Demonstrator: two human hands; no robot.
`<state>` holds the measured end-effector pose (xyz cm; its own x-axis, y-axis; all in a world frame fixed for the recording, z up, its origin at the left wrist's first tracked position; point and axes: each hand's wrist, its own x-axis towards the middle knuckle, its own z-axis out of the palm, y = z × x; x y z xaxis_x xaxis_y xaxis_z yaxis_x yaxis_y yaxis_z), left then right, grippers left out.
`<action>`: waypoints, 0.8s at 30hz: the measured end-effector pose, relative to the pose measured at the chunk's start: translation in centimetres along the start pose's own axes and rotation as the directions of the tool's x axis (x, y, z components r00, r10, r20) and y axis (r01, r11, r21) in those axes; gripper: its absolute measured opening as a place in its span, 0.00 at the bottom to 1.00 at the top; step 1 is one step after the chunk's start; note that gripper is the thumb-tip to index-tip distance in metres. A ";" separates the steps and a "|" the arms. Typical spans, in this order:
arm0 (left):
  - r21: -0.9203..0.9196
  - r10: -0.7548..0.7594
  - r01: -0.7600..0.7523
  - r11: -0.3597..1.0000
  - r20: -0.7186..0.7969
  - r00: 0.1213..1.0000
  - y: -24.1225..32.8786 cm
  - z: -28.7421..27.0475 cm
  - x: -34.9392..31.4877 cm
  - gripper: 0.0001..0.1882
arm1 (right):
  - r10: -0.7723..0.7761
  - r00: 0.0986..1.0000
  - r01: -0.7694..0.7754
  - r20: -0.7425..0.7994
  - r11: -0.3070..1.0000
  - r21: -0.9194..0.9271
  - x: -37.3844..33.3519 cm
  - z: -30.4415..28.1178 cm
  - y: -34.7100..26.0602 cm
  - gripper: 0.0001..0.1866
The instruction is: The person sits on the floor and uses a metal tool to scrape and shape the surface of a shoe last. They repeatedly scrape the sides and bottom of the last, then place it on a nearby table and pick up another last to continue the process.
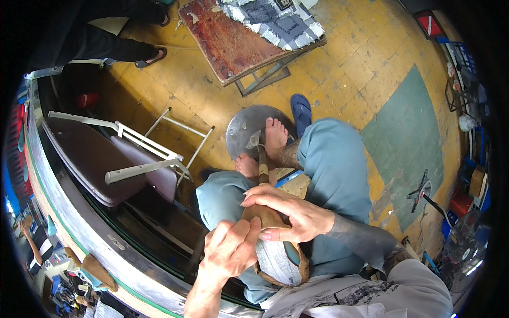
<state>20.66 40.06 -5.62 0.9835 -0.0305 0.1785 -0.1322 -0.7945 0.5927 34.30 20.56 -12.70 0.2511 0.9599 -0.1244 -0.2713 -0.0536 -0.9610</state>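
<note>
- Over the lap, between both hands, sits a brown shoe (279, 253), judged so by its shape; a grey lining (272, 266) shows at the near end, a brown flap (256, 213) at the far end.
- Left hand (229, 249): I see the grip pinching the flap's edge, thumb against bent fingers.
- Right hand (297, 216): grip closed over the flap's other side, fingers on top, thumb pressed at the near edge.
- Handling, my estimate: light overall; flap flexible yet springy, like leather; lining soft. Slip risk is low, but the edge may crease under a hard pull.
- Hold points: I would take the flap's edge between thumb and finger and steady the body by its brown rim (305, 267), keeping off the lining.
- Clearance: a wood-handled tool (263, 168) lies just beyond the right hand; a bare foot (275, 135) rests on a round metal plate (238, 130).
</note>
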 end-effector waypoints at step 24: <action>0.012 -0.078 0.081 0.997 -0.181 0.980 0.8 -0.1 -1.0 0.15 | -0.040 0.999 0.040 0.023 0.999 -0.031 0.1 -0.7 -0.2 0.39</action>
<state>19.54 39.52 -5.23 0.9522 0.1416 0.2706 -0.0503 -0.8014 0.5960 34.99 20.49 -12.70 0.2406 0.9673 -0.0805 -0.2316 -0.0234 -0.9725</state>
